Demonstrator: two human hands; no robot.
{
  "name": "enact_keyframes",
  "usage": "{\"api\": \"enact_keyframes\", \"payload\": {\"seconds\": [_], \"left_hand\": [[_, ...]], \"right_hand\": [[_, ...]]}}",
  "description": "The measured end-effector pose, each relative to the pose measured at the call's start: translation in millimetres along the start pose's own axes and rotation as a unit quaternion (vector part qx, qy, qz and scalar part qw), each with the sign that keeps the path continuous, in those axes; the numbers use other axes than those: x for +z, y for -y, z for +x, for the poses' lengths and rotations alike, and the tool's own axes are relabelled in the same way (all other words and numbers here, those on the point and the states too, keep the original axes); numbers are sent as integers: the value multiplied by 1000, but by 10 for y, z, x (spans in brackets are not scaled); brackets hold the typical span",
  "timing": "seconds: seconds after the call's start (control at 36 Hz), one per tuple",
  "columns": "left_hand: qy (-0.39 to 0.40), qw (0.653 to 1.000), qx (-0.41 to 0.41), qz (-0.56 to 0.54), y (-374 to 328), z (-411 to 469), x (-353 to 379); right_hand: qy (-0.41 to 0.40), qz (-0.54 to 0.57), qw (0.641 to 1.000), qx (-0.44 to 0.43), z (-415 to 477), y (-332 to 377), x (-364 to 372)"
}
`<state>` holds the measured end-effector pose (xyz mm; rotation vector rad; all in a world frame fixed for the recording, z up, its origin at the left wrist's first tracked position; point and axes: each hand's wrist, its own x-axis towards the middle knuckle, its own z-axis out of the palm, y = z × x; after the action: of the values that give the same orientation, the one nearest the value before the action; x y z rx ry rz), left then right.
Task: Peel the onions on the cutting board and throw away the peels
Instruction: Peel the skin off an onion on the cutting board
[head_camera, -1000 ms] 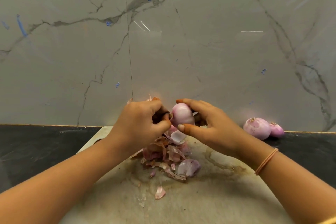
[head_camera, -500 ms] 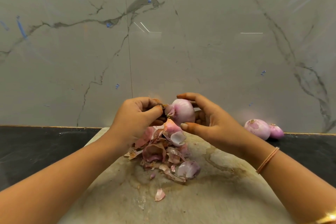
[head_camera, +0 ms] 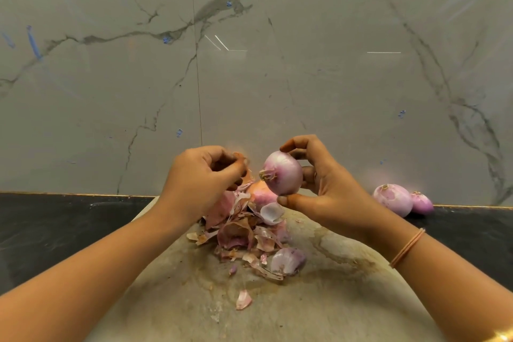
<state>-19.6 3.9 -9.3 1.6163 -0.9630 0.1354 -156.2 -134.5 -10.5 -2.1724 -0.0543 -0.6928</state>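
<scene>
My right hand (head_camera: 324, 189) grips a peeled pink onion (head_camera: 283, 173) between thumb and fingers, held above the stained cutting board (head_camera: 319, 300). Its root end points left. My left hand (head_camera: 202, 178) is a little to the left of the onion, fingers curled, pinching a thin brown strip of peel (head_camera: 244, 159). Below both hands lies a heap of onion peels (head_camera: 247, 233) on the board. An unpeeled onion (head_camera: 261, 193) shows behind the heap, partly hidden by my left hand.
Two peeled onions (head_camera: 392, 199) (head_camera: 421, 202) lie on the black counter (head_camera: 55, 225) at the right, against the marble wall (head_camera: 249, 64). A single loose peel (head_camera: 243, 299) lies nearer to me on the board.
My left hand has pulled away leftward from the onion with a strip of peel. My right hand has raised the onion slightly and turned its root end into view.
</scene>
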Motion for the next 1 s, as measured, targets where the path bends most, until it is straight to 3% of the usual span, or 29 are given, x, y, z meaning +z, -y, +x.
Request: {"api": "enact_keyframes", "payload": {"seconds": [0.11, 0.25, 0.5, 0.83, 1.0], "left_hand": [[54, 996, 77, 2, -65, -90, 16], [102, 989, 106, 5, -69, -78, 29], [101, 990, 27, -94, 18, -27, 71], [96, 990, -10, -102, 26, -48, 149], [60, 969, -94, -221, -20, -7, 165]], "right_hand": [[-4, -6, 1000, -3, 3, -9, 4], [-2, -20, 1000, -6, 5, -14, 12], [11, -67, 998, -7, 4, -8, 28], [-1, -214, 974, -75, 9, -45, 60], [-6, -191, 977, -91, -1, -25, 74]]}}
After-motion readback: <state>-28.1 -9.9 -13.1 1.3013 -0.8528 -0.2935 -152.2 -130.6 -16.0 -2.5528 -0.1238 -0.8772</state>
